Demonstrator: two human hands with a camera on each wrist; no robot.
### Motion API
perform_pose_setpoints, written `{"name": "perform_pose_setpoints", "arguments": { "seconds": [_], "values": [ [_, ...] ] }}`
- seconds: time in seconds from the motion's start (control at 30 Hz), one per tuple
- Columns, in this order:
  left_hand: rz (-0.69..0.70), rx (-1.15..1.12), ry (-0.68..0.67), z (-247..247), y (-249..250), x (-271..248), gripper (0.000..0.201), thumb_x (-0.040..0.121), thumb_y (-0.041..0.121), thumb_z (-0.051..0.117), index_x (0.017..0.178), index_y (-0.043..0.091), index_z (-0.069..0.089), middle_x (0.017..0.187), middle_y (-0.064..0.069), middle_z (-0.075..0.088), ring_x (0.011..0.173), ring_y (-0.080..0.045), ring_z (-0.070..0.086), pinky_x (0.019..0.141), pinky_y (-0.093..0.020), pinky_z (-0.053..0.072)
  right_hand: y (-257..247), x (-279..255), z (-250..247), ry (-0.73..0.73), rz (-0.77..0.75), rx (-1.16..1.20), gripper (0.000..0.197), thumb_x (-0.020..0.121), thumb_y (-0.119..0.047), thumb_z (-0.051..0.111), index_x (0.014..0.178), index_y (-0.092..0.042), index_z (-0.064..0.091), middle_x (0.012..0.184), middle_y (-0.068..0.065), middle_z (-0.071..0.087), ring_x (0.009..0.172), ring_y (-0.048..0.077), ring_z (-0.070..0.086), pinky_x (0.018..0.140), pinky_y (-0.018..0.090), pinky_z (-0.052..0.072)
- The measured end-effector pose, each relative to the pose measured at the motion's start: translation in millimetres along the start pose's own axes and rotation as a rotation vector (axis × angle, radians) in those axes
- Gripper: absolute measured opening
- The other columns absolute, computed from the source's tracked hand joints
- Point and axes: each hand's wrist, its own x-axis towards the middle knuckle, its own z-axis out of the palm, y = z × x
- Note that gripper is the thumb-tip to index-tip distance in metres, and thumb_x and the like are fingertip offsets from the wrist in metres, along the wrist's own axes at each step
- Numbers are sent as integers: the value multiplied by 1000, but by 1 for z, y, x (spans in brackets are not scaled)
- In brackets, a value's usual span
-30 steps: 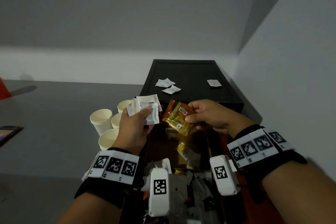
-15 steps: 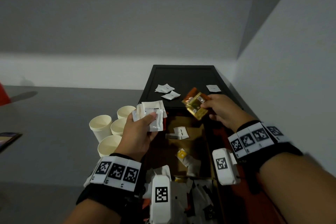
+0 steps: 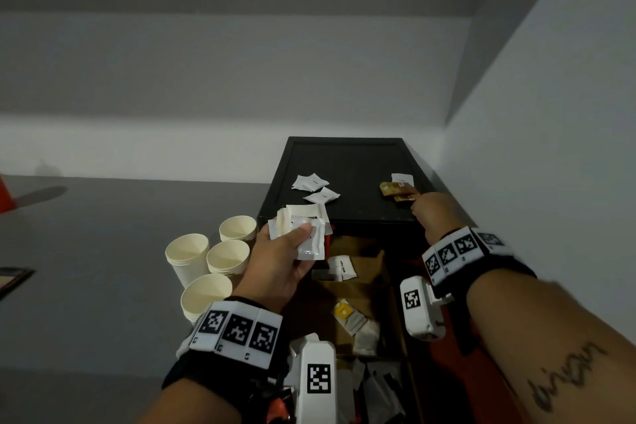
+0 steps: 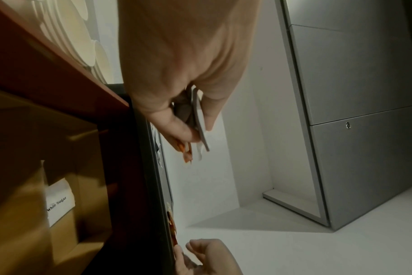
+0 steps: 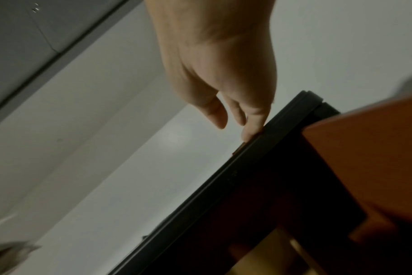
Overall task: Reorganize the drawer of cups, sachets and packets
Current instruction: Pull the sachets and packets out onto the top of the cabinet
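Observation:
My left hand (image 3: 298, 236) hovers over the drawer's far end and grips a bundle of white sachets (image 3: 306, 221), thumb on top; the left wrist view shows the bundle (image 4: 201, 124) pinched edge-on. Two orange packets (image 3: 396, 190) lie on the black cabinet top (image 3: 347, 158) at its right side, just in front of a lone white sachet (image 3: 402, 178). My right hand (image 3: 419, 206) is right behind the packets, holding nothing. In the right wrist view its relaxed fingers (image 5: 253, 121) touch the rim of the black top (image 5: 245, 167).
Two more white sachets (image 3: 311, 181) lie mid-left on the black top. Several paper cup stacks (image 3: 206, 262) stand on the grey surface left of the drawer. The open drawer (image 3: 389, 272) holds brown dividers, a "White Sugar" label (image 4: 59, 202) and loose sachets. A wall runs close on the right.
My right hand carried the orange packets forward and to the right, laid them on the black top and let go. The left hand kept its sachet bundle almost in place.

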Motion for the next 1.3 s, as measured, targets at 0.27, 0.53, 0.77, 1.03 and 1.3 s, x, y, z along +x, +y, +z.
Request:
{"name": "perform_pose_setpoints", "arguments": {
  "seconds": [0.27,0.53,0.77,1.03,1.3],
  "values": [
    [-1,-7,-54,7,-4,-3,41,89,4,58,127,13,50,109,-10,66,92,-23,66,61,-29,58,-16,-100,23,-662,-400,250,48,87,-30,63,131,-32,44,104,-11,54,96,8,55,75,26,50],
    [-98,-141,-170,9,7,-15,28,93,29,51,112,10,59,89,-10,71,72,-19,70,60,-28,58,-13,-117,29,-506,-626,285,44,78,-1,70,112,-26,59,97,-17,58,89,7,62,71,25,57],
    [-57,-40,-84,12,10,-18,19,94,12,51,113,13,54,89,-10,67,68,-19,67,45,-21,52,-13,-121,20,-528,-577,286,45,84,2,62,122,-22,58,96,-12,61,85,12,65,62,22,57],
    [-58,-24,-24,13,12,-22,9,94,11,52,99,19,53,99,-13,62,81,-23,65,46,-20,54,-15,-116,18,-460,-506,336,18,90,-2,55,84,-19,57,98,1,58,85,13,62,61,21,57],
    [-75,-18,11,8,12,-18,19,93,11,54,111,15,52,113,-16,59,86,-26,62,46,-22,54,-14,-83,12,-196,-269,429,15,91,-1,53,94,-15,59,95,4,58,71,9,55,61,20,51]
  ]
}}
